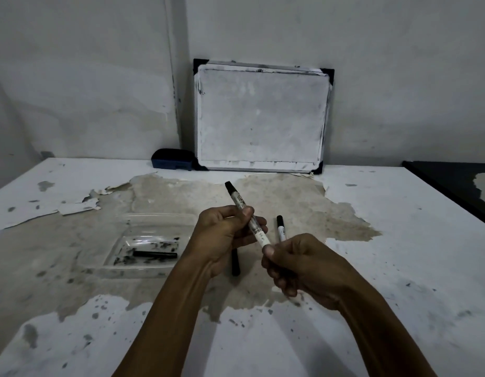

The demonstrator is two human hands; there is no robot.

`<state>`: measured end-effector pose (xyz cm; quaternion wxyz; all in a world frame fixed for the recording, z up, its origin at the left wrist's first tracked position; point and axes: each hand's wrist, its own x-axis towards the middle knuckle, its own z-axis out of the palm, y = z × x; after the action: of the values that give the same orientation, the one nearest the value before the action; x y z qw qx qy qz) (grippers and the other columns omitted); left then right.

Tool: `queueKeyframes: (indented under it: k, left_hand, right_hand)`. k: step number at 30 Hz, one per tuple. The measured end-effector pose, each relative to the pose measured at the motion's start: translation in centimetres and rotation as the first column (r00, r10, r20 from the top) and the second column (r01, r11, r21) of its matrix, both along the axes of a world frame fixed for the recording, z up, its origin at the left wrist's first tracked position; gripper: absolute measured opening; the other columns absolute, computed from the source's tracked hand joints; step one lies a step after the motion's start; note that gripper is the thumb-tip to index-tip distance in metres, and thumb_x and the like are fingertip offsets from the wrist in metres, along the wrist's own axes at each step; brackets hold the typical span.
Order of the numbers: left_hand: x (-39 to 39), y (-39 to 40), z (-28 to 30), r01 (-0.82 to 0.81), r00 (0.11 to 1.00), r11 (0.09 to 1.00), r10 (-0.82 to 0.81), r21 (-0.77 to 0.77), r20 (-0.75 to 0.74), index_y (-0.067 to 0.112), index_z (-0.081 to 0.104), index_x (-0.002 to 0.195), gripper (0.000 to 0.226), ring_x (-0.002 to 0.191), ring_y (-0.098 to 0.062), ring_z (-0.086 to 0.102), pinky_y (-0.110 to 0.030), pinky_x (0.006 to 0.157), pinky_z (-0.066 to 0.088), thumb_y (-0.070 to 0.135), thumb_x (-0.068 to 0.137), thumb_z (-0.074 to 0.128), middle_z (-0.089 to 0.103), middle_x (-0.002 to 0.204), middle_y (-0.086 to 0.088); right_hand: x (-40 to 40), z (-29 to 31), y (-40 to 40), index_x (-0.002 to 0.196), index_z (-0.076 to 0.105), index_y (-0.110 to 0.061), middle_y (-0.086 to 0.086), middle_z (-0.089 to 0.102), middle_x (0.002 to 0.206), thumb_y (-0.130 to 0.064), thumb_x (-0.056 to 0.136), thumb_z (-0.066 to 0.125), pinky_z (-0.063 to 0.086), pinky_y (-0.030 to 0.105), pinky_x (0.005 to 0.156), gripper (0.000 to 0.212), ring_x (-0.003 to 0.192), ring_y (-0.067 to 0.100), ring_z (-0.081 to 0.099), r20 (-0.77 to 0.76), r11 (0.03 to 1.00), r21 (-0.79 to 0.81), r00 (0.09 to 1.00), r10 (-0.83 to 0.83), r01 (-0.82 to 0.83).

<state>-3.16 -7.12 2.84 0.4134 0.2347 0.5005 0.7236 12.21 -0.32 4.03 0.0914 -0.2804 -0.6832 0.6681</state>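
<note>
With the left hand [222, 235] gripping the whiteboard marker [237, 200] at its middle and the right hand [303, 265] pinching its lower end, it is better to pull straight along the barrel.

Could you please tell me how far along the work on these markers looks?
Seemingly done: one black piece lies in the ink-stained clear tray. In hand: the left hand grips a capped marker while the right hand pinches its lower end. Apparently left: a second marker and a black stick lie on the table near the hands.
</note>
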Motion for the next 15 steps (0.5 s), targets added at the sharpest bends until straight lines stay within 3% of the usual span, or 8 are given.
queueKeyframes:
  k: [3,6,9,12,15]
  left_hand:
    - [0.1,0.1,-0.1,-0.084,0.996,0.995,0.082,-0.045,-0.042,-0.004,0.069,0.079,0.015,0.068,-0.025,0.076,-0.03,0.059,0.061,0.007,0.09,0.066,0.075,0.075,-0.018]
    - [-0.2,0.1,0.2,-0.208,0.978,0.977,0.209,-0.049,0.009,-0.003,0.07,0.077,0.015,0.069,-0.024,0.076,-0.029,0.061,0.062,0.008,0.087,0.07,0.076,0.073,-0.016]
    - [-0.9,0.2,0.7,-0.282,0.949,0.959,0.284,-0.035,0.138,-0.003,0.069,0.075,0.016,0.065,-0.022,0.075,-0.031,0.065,0.064,0.007,0.087,0.069,0.075,0.07,-0.016]
    - [-1.2,0.1,0.6,-0.287,0.91,0.957,0.283,-0.032,0.303,-0.004,0.067,0.077,0.015,0.062,-0.019,0.075,-0.027,0.058,0.062,0.006,0.088,0.068,0.075,0.07,-0.016]
    - [-1.0,0.0,0.1,-0.274,0.908,0.96,0.277,-0.056,0.313,-0.004,0.067,0.078,0.015,0.062,-0.019,0.076,-0.025,0.056,0.061,0.007,0.088,0.068,0.076,0.068,-0.016]
  right_hand:
    - [-0.3,0.1,-0.8,0.074,0.072,-0.002,0.007,0.062,0.055,-0.022,0.088,0.066,0.047,0.025,0.045,0.025,0.045,0.014,0.056,0.05,0.937,0.335,0.991,-0.124,0.1]
    - [-0.2,0.3,-1.2,0.073,0.077,-0.011,0.006,0.07,0.058,-0.029,0.076,0.078,0.05,0.025,0.048,0.019,0.046,0.014,0.063,0.046,0.774,0.606,0.963,-0.266,0.185]
    - [0.5,0.1,-0.8,0.072,0.078,-0.016,0.001,0.072,0.059,-0.034,0.075,0.078,0.051,0.022,0.053,0.017,0.049,0.009,0.065,0.065,0.688,0.697,0.939,-0.337,0.199]
    - [1.1,-1.4,1.3,0.07,0.076,-0.015,0.002,0.069,0.058,-0.033,0.077,0.077,0.042,0.021,0.047,0.019,0.05,0.009,0.062,0.088,0.598,0.759,0.868,-0.488,0.259]
    - [1.6,-3.5,3.5,0.073,0.07,-0.012,0.005,0.064,0.065,-0.034,0.075,0.078,0.048,0.027,0.052,0.024,0.059,0.018,0.062,0.149,0.517,0.812,0.76,-0.632,0.271]
